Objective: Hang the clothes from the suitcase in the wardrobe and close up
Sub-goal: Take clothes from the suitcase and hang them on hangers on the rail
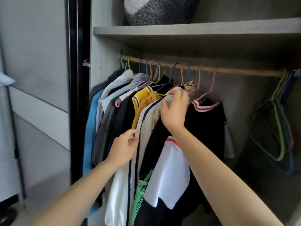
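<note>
Several garments hang on coloured wire hangers from a wooden rail (228, 70) inside the open wardrobe. A cream shirt with a navy stripe (146, 121) hangs in the middle of the row. My right hand (175, 110) grips its collar at the top, near the hanger. My left hand (125, 147) pinches its striped front edge lower down. A black top with a red-and-white collar (206, 121) hangs just to the right. A yellow jersey (143, 97) hangs to the left. The suitcase is out of view.
Several empty hangers (280, 115) hang bunched at the rail's right end, with free rail between them and the clothes. A shelf (195, 28) above carries a grey fluffy object (159, 10). The wardrobe's dark door edge (76, 95) stands at the left.
</note>
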